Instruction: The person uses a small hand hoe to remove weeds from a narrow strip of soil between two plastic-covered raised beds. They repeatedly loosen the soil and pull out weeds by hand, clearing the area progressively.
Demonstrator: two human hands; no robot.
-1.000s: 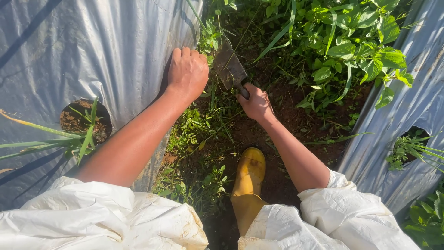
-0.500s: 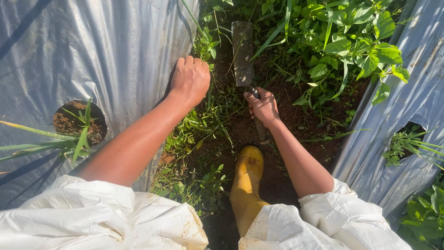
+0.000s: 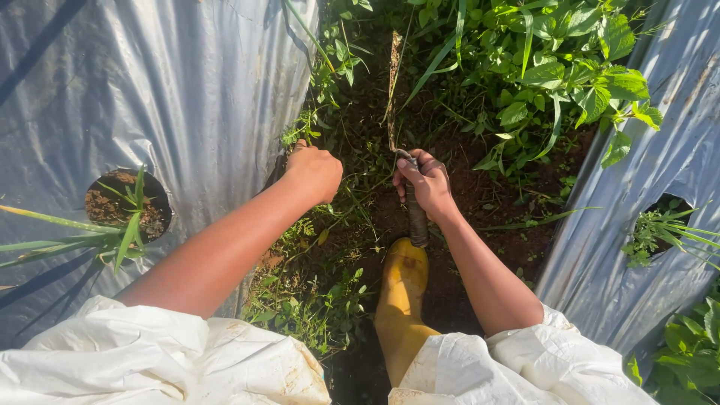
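Weedy soil furrow [image 3: 375, 202] between silver plastic mulch [image 3: 150, 97]; right hand [image 3: 425, 182] fingers clasp blade tool [image 3: 392, 97]; left hand [image 3: 313, 172] fisted in weeds [image 3: 330, 67]; yellow boot [image 3: 403, 281] below.

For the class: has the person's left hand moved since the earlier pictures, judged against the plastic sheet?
Yes. The left hand has slid off the silver plastic sheet toward the person, to the weeds at its edge.

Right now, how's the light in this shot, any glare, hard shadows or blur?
Head view: hard low sun, bright glare on the silver plastic mulch sheet at left; deep shadow over the soil furrow; the white sleeves are nearly blown out. The narrow rusty metal blade, held in the right hand, is edge-on and slightly soft; the left hand is sharp.
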